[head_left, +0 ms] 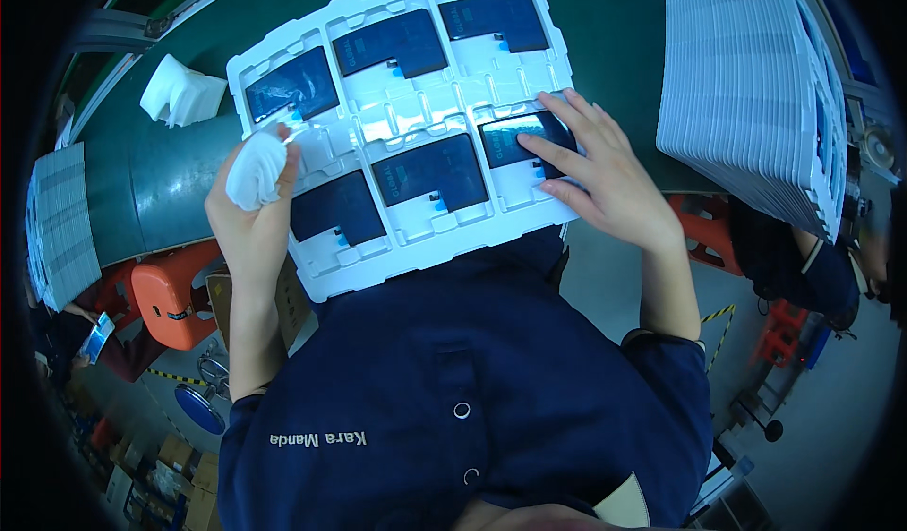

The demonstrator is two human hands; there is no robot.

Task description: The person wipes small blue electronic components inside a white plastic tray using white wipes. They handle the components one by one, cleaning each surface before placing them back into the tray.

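Note:
A white plastic tray [408,233] lies tilted in front of me, its pockets in two rows holding several flat black batteries with small connector tabs. My left hand [248,236] is closed around a wad of white cloth [256,174] at the tray's left edge. Fingers spread, my right hand [609,177] reaches over the tray's right edge. Its fingertips rest on the glossy battery [504,144] in the near row's right pocket, partly covering it. Beside that sits the middle near-row battery [430,174].
Under the tray is a green tabletop [179,186] with a crumpled white cloth [182,93] at left. A tall stack of white trays [746,77] stands at right, another tray stack [61,229] at far left. An orange stool [170,295] and other people are nearby.

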